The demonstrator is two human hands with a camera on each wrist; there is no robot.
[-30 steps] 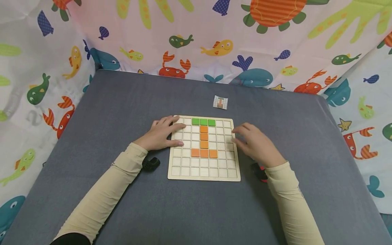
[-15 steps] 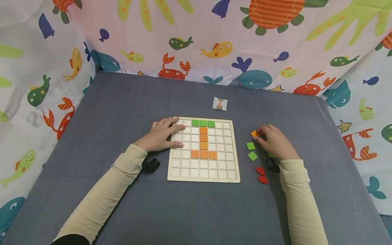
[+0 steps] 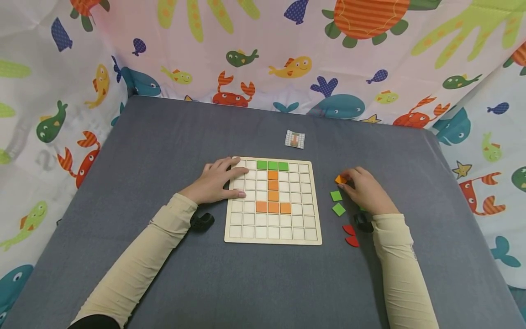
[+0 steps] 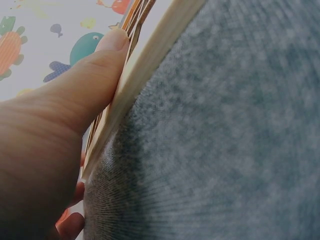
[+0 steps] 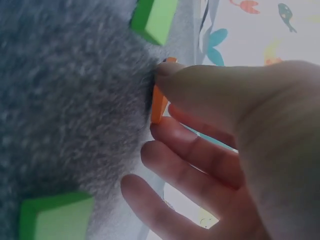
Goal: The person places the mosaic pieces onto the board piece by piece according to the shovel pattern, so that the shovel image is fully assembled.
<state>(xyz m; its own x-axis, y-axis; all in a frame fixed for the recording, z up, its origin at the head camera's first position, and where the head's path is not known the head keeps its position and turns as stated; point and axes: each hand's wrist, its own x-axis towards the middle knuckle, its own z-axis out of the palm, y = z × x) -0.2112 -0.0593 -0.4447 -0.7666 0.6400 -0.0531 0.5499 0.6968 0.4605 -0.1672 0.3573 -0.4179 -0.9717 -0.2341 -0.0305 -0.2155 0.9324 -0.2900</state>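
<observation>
A wooden grid board [image 3: 246, 232] lies mid-table, with green tiles [image 3: 272, 165] in its top row and orange tiles [image 3: 273, 185] running down to a wider orange row. My left hand [image 3: 215, 179] rests on the board's left edge, thumb and fingers spread over its rim; the left wrist view shows the thumb [image 4: 107, 60] lying along that edge. To the right of the board, my right hand [image 3: 365, 192] pinches a loose orange tile [image 3: 340, 179] close to the table. In the right wrist view the thumb covers part of this orange tile [image 5: 158, 106].
Loose green tiles [image 3: 339, 209] and red curved pieces [image 3: 351, 241] lie between the board and my right forearm. Behind the board is a small pattern card [image 3: 295, 139]. A sea-animal printed cloth [image 3: 271, 27] stands along the table's far edge.
My right hand has moved from the board's right edge out to the loose pieces and now pinches an orange tile there. My left hand has stayed on the board.
</observation>
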